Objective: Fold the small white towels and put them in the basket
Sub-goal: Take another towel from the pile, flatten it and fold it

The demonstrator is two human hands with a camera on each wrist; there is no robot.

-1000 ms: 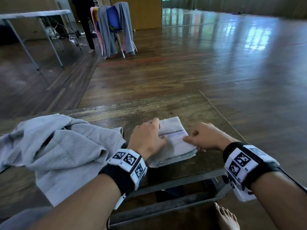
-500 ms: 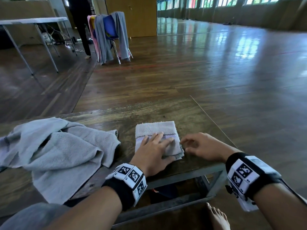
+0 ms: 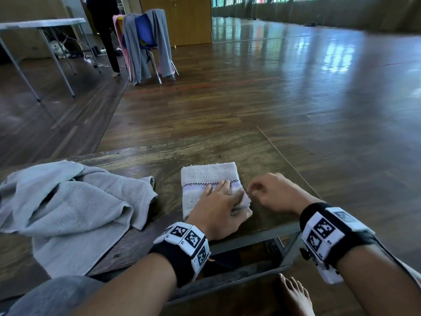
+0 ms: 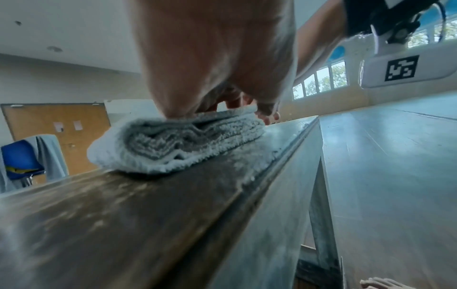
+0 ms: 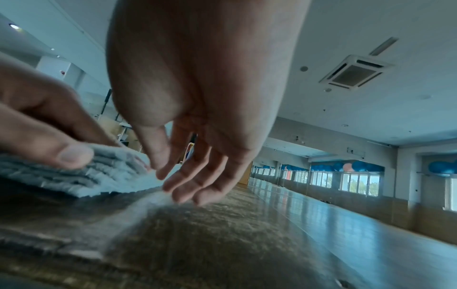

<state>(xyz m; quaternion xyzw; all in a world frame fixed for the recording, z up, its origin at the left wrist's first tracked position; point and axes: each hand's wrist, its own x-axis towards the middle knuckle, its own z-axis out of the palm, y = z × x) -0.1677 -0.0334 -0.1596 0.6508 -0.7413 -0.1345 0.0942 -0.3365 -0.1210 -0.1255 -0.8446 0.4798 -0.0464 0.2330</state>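
Left hand: the left hand (image 3: 217,207) lay flat on the near right part of the folded towel, fingers (image 3: 224,187) straight and spread, pressing down rather than grasping; in the left wrist view the heel of the hand (image 4: 212,64) bore on the top layer.
Right hand: the right hand (image 3: 274,193) hovered just above the bench at the towel's 3 o'clock side, fingers (image 5: 197,181) loosely curled and released, holding nothing; its fingertips were just beside the towel's right edge.
Folded towel: the small white towel (image 3: 208,176) sat folded in a thick stack of layers (image 4: 188,142) close to the bench's near edge, with a checked stripe across its top.
Bench: the worn wooden bench (image 3: 164,160) carried both towels; its metal frame showed under the near edge.
Grey towel: a larger crumpled grey towel (image 3: 75,208) lay at 9 o'clock from the folded one, apart from it.
Basket: none could be seen in any view.
Far floor: at 11 o'clock stood a blue chair (image 3: 145,35) draped with grey cloths, and a folding table (image 3: 43,22) further left.
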